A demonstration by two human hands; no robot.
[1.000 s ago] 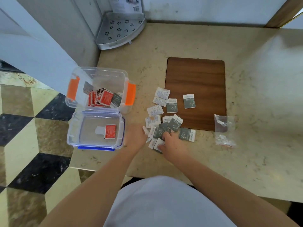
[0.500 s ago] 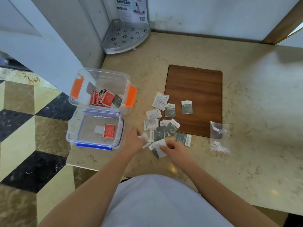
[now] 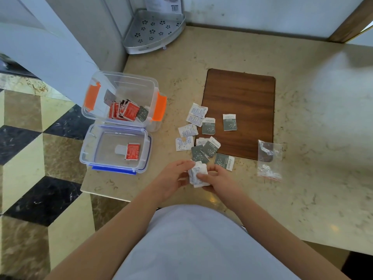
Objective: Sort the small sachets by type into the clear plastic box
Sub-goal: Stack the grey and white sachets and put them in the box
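A clear plastic box (image 3: 121, 81) with orange latches stands at the counter's left edge, holding several red sachets (image 3: 124, 112) and a grey one (image 3: 143, 114). Its lid (image 3: 96, 146) lies in front of it with one red sachet (image 3: 132, 151) on it. Loose white sachets (image 3: 188, 130) and grey sachets (image 3: 209, 126) lie scattered between box and board. My left hand (image 3: 171, 178) and my right hand (image 3: 217, 178) meet near the front edge, both holding a small stack of white sachets (image 3: 197, 174).
A brown wooden board (image 3: 242, 98) lies on the marble counter (image 3: 302, 118). A small clear plastic bag (image 3: 269, 158) sits right of it. A metal corner shelf (image 3: 153, 29) stands at the back. The counter's left edge drops to a tiled floor (image 3: 30, 158).
My hands have lifted off the pile and come together nearer to me, now holding a small stack of white sachets between them. The camera view has shifted slightly.
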